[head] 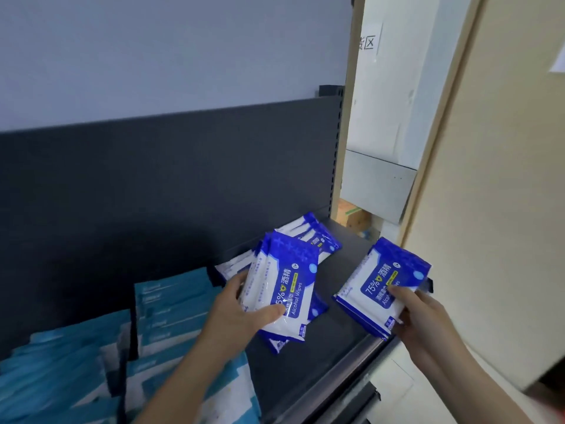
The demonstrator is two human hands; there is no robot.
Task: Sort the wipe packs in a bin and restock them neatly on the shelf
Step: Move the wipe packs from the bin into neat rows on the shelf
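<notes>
Blue wipe packs sit fanned in the left hand, thumb and fingers clamped round them above the shelf. Right hand grips a second stack over the shelf's front right corner. Loose packs lie near the back edge, teal packs along the left.

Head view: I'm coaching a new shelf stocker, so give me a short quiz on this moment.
1. True or false: the right hand is empty.
2. The teal packs sit on which side of the back blue packs lying on the shelf? A left, B right, C on top.
3. Fill in: the stack gripped by the left hand reads "Alcohol ____".
Key: 1 false, it grips blue alcohol wipes. 2 A. 3 Wipes.
</notes>
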